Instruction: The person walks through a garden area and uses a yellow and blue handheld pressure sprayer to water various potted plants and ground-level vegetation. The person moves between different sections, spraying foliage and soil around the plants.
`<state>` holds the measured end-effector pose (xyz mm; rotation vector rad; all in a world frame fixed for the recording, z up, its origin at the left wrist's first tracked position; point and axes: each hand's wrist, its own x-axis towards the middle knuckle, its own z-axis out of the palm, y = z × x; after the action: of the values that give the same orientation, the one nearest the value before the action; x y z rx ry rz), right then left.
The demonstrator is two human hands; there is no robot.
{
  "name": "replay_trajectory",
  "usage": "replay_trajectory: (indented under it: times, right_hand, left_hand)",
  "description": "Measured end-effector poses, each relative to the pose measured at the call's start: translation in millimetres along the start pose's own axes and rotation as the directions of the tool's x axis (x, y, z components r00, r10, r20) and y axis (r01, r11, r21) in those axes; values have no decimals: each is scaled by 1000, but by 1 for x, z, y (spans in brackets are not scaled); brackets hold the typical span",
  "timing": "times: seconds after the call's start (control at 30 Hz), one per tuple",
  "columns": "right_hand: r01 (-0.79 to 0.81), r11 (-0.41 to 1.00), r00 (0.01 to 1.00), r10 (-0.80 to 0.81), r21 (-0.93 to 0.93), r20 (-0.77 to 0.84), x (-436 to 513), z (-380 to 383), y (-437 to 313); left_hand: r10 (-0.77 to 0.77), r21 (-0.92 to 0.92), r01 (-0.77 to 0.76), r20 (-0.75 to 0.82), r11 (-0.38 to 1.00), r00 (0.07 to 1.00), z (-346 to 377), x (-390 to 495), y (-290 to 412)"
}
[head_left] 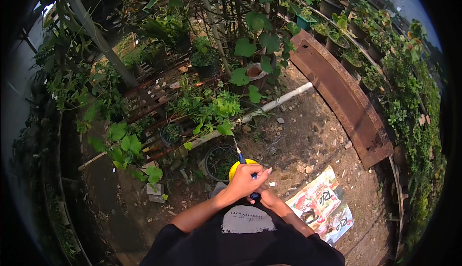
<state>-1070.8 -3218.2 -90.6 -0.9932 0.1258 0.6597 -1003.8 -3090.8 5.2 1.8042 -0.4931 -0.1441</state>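
Observation:
A yellow and blue hand sprayer [234, 168] is held in front of my dark T-shirt. Its blue nozzle [242, 159] with a brass-coloured tip points away from me, and a thin spray seems to leave it towards the leafy plants [225, 107]. My left hand [245, 180] lies over the top of the sprayer, gripping near its blue handle. Below and to the right, my right hand [265, 195] is closed around the sprayer's lower part; its fingers are mostly hidden by my left hand and wrist.
A round pot [221, 162] stands just beyond the sprayer. Behind it a pale pole [276, 102] runs along a slatted rack [155, 105] with potted plants. A rusty metal beam [346, 103] curves along the right. Printed sheeting [321, 208] covers soil beside my right arm; a block [155, 192] lies left.

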Motion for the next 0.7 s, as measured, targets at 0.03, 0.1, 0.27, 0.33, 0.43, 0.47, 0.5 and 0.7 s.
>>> replay_trajectory:
  times: [0.03, 0.1, 0.27, 0.33, 0.43, 0.47, 0.5, 0.7]
  right_hand:
    - [-45, 999, 999, 45, -9, 4, 1, -6, -10]
    - [-54, 997, 999, 54, -56, -5, 1, -19, -20]
    - [61, 997, 995, -64, -40, -77, 2, -20, -31]
    - [46, 998, 994, -51, -50, -101, -1, -20, -39]
    - [46, 998, 994, -51, -50, -100, -5, -36, -39]
    - [53, 994, 991, -64, -97, -115, -3, -47, -38]
    - [50, 983, 995, -64, -179, -73, 0, -54, -44]
    - [-27, 961, 998, 41, -274, 46, 37, -95, -112]
  left_hand:
    - [-11, 0, 11, -17, 1000, 1000, 5, 4, -2]
    - [-40, -11, 40, -46, 999, 998, 16, 11, -7]
    - [252, 168, -273, 137, 947, 958, 18, 41, -15]
    - [265, 255, -315, 209, 914, 941, 11, 54, -4]
    - [443, 314, -503, 245, 806, 862, 16, 65, -4]
    - [505, 278, -559, 244, 781, 828, 18, 69, -10]
    - [561, 247, -611, 247, 752, 790, 20, 73, -16]
    - [669, 310, -717, 263, 624, 695, 23, 141, -20]
